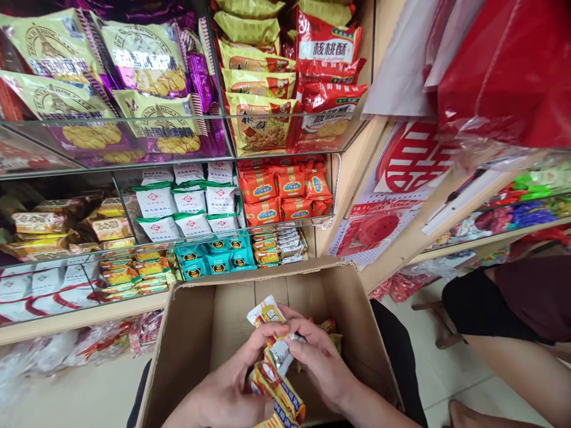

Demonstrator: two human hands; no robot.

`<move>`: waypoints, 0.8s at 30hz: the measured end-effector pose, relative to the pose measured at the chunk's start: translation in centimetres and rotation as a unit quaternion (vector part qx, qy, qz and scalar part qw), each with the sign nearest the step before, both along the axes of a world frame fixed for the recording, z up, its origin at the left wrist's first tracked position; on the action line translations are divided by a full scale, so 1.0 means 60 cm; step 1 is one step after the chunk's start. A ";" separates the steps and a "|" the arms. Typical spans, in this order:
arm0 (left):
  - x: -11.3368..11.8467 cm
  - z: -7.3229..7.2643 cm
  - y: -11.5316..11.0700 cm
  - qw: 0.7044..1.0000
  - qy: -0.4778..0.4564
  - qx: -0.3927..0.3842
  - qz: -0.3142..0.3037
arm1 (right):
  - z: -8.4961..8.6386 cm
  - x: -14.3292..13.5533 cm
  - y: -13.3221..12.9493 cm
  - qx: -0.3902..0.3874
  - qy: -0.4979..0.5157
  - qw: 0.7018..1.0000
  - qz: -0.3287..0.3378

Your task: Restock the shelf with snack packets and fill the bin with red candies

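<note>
Over an open cardboard box [187,333], my two hands meet around several small snack packets. My left hand [227,380] is wrapped round yellow and blue packets [281,392], its fingertips reaching a white and yellow packet [266,312] that sticks up at the top. My right hand [319,359] pinches a silvery white packet [282,352] between thumb and fingers, close against my left fingertips. Inside the box, a few more yellowish packets [332,336] lie partly hidden behind my right hand.
Shelves with a clear front edge [134,244] hold sorted snack packs behind the box. Teal packs [218,255] sit just beyond its rim. Red bags [504,77] hang at the upper right. A seated person [504,309] is at the right, bare legs near the box.
</note>
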State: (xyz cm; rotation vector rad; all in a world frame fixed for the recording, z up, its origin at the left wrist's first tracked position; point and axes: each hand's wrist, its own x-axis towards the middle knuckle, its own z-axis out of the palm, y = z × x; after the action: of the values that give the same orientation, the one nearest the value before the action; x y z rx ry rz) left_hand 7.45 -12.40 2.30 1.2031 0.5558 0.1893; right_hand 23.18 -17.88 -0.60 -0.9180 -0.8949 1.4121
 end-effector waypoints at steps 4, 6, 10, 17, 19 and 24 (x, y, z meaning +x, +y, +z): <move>0.007 0.016 -0.009 0.997 0.032 0.067 -0.008 | 0.014 0.002 -0.001 -0.042 0.121 0.989 -0.068; 0.009 0.017 -0.010 0.996 0.035 0.086 0.002 | 0.019 0.009 0.001 -0.072 0.123 0.987 -0.076; 0.014 0.005 -0.013 0.990 0.046 0.130 0.018 | 0.022 0.019 0.008 -0.164 0.009 0.986 0.019; -0.014 0.018 0.007 0.964 0.075 0.250 0.045 | 0.059 0.079 0.081 -0.113 -0.154 0.982 0.002; -0.041 0.028 0.036 0.955 0.077 0.264 0.110 | 0.071 0.116 0.119 -0.062 -0.261 0.962 -0.049; -0.102 0.016 0.129 0.856 0.090 0.379 0.341 | 0.080 0.175 0.206 -0.013 -0.570 0.820 0.048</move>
State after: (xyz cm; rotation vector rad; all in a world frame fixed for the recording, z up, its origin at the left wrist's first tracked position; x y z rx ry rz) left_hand 1.36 -4.66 3.26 1.7508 1.1301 0.9831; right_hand 33.69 -5.51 4.19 -1.8089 -1.8080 0.8400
